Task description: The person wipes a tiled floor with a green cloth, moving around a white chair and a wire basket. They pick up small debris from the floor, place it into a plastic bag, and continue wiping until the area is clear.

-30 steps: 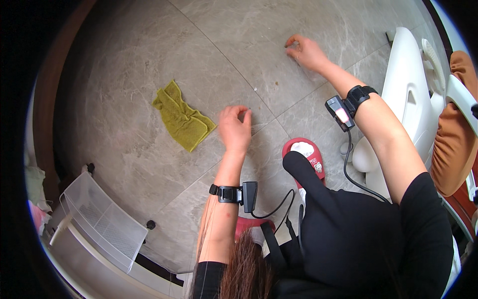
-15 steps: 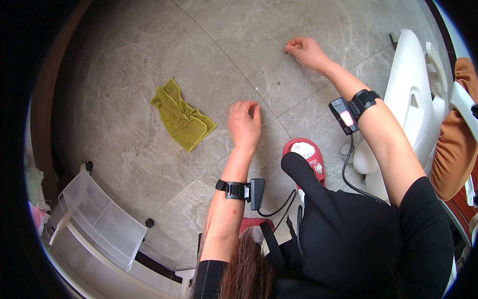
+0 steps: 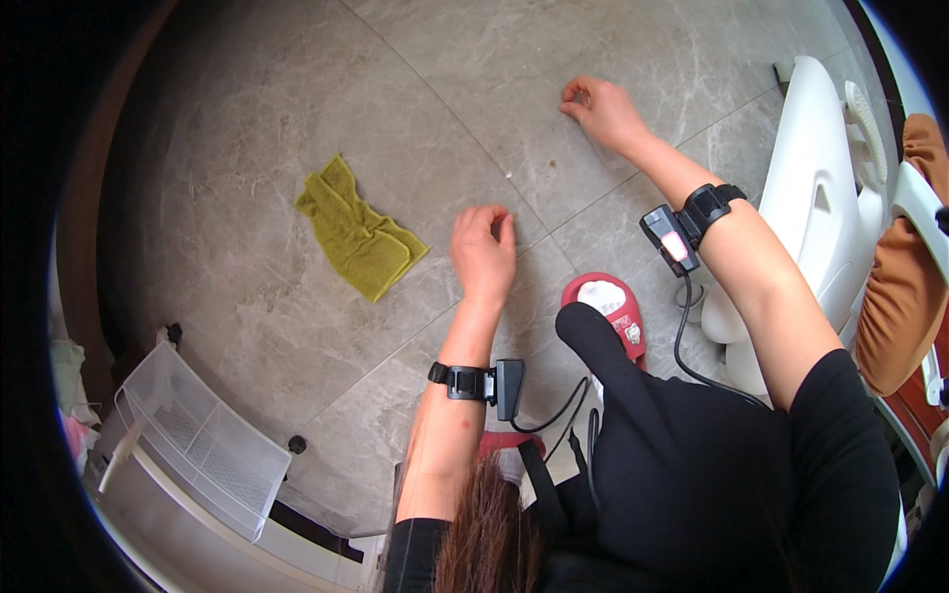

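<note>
My right hand (image 3: pixel 603 113) hovers over the grey tiled floor (image 3: pixel 445 59) at the upper right. Its thumb and fingertips are pinched together, and whatever may be between them is too small to make out. Lower and more to the left, my left hand (image 3: pixel 482 247) is held above the floor with its fingers curled in toward the thumb. The inside of that hand is hidden. A crumpled olive-green cloth (image 3: pixel 361 232) lies on the floor to its left, apart from both hands. Between the hands, a small brown speck (image 3: pixel 553 164) and a white speck (image 3: pixel 509 175) dot the tiles.
A white plastic chair-like piece (image 3: pixel 806 178) with brown cushions (image 3: pixel 905 296) stands at the right. At lower left is a white wire-mesh basket (image 3: pixel 203 435) on a wheeled frame. My foot wears a red slipper (image 3: pixel 618 311). Cables run from the black wrist devices (image 3: pixel 672 240).
My right hand has shifted slightly left and its fingers have curled in more. The left hand has dropped a touch nearer to me. The cloth stays where it was.
</note>
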Demonstrator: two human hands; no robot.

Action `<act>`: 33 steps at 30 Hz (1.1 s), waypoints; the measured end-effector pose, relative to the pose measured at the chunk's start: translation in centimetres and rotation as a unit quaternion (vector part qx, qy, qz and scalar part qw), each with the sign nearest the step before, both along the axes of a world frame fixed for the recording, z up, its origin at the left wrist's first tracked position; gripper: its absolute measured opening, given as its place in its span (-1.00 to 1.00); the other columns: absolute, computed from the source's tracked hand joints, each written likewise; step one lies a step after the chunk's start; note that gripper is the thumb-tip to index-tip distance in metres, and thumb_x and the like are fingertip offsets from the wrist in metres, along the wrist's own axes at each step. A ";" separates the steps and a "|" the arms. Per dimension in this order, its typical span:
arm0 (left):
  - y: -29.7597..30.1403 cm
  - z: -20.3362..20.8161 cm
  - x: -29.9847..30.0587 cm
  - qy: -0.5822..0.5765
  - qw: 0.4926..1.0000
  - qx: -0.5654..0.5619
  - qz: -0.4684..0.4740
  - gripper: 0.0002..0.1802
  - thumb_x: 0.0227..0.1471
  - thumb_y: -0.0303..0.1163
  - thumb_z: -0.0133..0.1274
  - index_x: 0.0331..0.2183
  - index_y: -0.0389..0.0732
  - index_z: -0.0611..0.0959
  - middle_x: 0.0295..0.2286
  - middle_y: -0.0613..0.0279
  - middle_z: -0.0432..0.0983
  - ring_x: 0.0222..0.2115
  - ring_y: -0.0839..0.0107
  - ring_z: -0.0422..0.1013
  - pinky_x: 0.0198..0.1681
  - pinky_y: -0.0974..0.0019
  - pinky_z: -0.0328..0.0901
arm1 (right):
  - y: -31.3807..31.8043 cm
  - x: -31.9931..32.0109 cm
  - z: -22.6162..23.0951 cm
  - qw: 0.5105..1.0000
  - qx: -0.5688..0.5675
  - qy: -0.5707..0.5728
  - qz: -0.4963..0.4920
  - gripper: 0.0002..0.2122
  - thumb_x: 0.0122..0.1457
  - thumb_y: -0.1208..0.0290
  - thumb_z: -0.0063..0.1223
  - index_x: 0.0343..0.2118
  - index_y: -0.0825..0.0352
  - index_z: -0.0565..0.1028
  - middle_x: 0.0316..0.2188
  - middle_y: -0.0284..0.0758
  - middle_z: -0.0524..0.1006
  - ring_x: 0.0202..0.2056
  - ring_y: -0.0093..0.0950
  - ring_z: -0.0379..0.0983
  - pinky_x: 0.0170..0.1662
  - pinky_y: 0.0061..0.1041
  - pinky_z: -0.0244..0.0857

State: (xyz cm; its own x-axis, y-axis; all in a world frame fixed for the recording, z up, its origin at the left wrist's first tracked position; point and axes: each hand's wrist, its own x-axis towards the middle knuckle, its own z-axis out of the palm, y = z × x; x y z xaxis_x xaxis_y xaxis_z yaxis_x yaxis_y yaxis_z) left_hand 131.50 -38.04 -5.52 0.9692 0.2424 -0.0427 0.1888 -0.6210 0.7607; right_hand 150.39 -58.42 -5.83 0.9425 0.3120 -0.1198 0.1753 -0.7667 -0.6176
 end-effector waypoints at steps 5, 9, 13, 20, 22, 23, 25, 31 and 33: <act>0.2 -0.1 -0.4 0.000 1.000 -0.003 0.011 -0.93 -0.04 -0.51 0.21 -0.41 -0.27 0.67 -0.45 0.12 0.53 -0.39 0.20 0.47 -0.28 0.21 0.36 | -0.2 -0.3 -0.1 0.996 0.006 0.080 -0.023 -0.80 0.13 0.32 0.24 -0.32 0.37 0.56 -0.54 -0.25 0.57 -0.51 -0.40 0.47 -0.42 -0.42 0.33; 0.4 -0.1 -0.6 -0.011 0.999 -0.026 0.027 -0.93 -0.02 -0.53 0.19 -0.39 -0.27 0.67 -0.43 0.12 0.54 -0.37 0.21 0.48 -0.27 0.23 0.37 | -1.2 -0.9 2.1 0.910 0.242 0.329 -0.070 -0.81 0.18 0.33 0.19 -0.29 0.35 0.53 -0.56 -0.46 0.48 -0.59 -0.63 0.32 -0.55 -0.57 0.17; 0.4 -0.1 -0.8 -0.011 0.999 -0.031 0.024 -0.93 -0.02 -0.53 0.19 -0.39 -0.27 0.67 -0.43 0.11 0.55 -0.37 0.23 0.49 -0.27 0.24 0.37 | -2.1 -1.4 4.1 0.784 0.377 0.489 -0.067 -0.82 0.16 0.37 0.14 -0.25 0.34 0.51 -0.56 -0.52 0.43 -0.61 -0.74 0.21 -0.59 -0.65 0.07; 0.6 -0.2 -1.0 -0.017 0.999 -0.036 0.017 -0.94 -0.01 -0.55 0.17 -0.38 -0.28 0.66 -0.41 0.11 0.55 -0.38 0.24 0.49 -0.27 0.25 0.38 | 0.4 -4.3 1.5 0.983 0.050 0.155 0.090 -0.75 0.04 0.43 0.14 -0.20 0.36 0.52 -0.53 -0.34 0.54 -0.49 -0.50 0.45 -0.43 -0.47 0.31; 0.7 -0.1 -1.1 -0.013 0.999 -0.034 0.016 -0.92 -0.01 -0.56 0.17 -0.37 -0.28 0.66 -0.42 0.12 0.54 -0.39 0.25 0.49 -0.28 0.25 0.38 | 0.6 -5.3 1.1 0.983 0.058 0.154 0.081 -0.80 0.03 0.45 0.19 -0.27 0.36 0.54 -0.49 -0.23 0.57 -0.41 -0.30 0.52 -0.30 -0.37 0.38; 0.8 -0.1 -1.2 -0.009 0.999 -0.033 0.018 -0.91 -0.01 -0.56 0.17 -0.36 -0.28 0.66 -0.42 0.12 0.54 -0.39 0.25 0.49 -0.28 0.25 0.38 | 0.7 -5.7 0.9 0.985 0.056 0.142 0.075 -0.83 0.04 0.45 0.20 -0.30 0.36 0.55 -0.48 -0.22 0.58 -0.40 -0.28 0.53 -0.30 -0.36 0.38; 0.8 0.0 -1.3 -0.003 0.999 -0.041 0.025 -0.88 -0.02 -0.56 0.17 -0.33 -0.27 0.65 -0.43 0.12 0.53 -0.40 0.27 0.49 -0.29 0.25 0.38 | 0.9 -6.1 0.7 0.988 0.050 0.122 0.078 -0.85 0.04 0.46 0.22 -0.33 0.37 0.55 -0.48 -0.19 0.58 -0.39 -0.24 0.53 -0.30 -0.35 0.39; 0.8 0.0 -1.6 -0.003 0.999 -0.043 0.022 -0.84 -0.03 -0.58 0.17 -0.30 -0.27 0.64 -0.44 0.12 0.52 -0.45 0.29 0.48 -0.33 0.26 0.38 | 1.8 -5.7 0.6 0.987 0.025 0.110 0.114 -0.81 0.07 0.41 0.25 -0.28 0.36 0.53 -0.50 -0.25 0.56 -0.43 -0.34 0.50 -0.34 -0.37 0.36; 0.7 -0.1 -1.8 0.005 0.999 -0.049 0.020 -0.84 -0.03 -0.58 0.16 -0.30 -0.26 0.64 -0.44 0.12 0.52 -0.42 0.25 0.47 -0.32 0.23 0.37 | 1.8 -5.0 1.4 0.972 0.056 0.221 0.061 -0.80 0.13 0.38 0.24 -0.25 0.35 0.53 -0.54 -0.35 0.53 -0.48 -0.47 0.45 -0.40 -0.43 0.33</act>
